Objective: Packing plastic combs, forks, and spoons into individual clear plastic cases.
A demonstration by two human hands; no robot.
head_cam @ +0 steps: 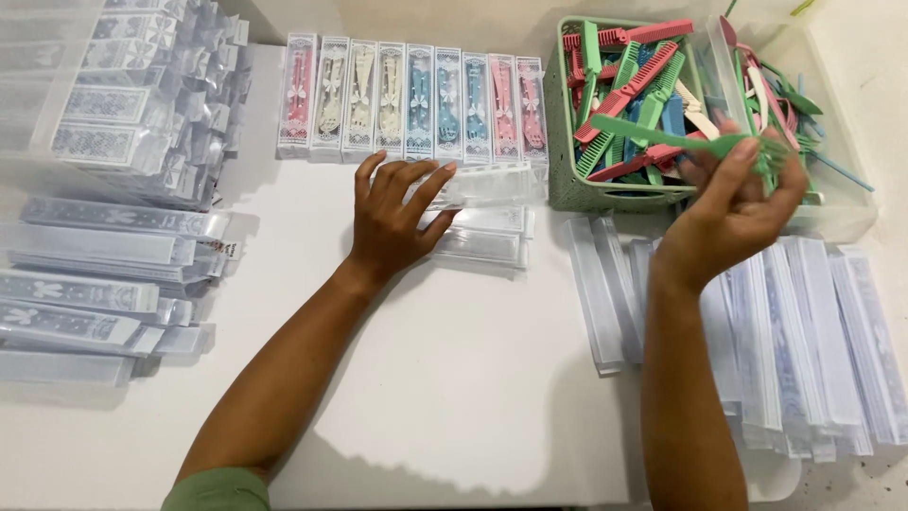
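Open white table (454,378) between the two forearms, free lane toward the near edge. Blocked far side by the row of filled boxes (411,97) and green basket (577,180); left by stacked clear boxes (95,274), right by flat clear sleeves (804,331). Small clear stack (487,232) sits just beside the left hand (392,222).

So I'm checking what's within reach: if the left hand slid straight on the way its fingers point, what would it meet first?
The left hand already lies by an empty clear box. Straight on, it would probably meet the row of packed boxes standing along the table's far edge, though depth is hard to judge.
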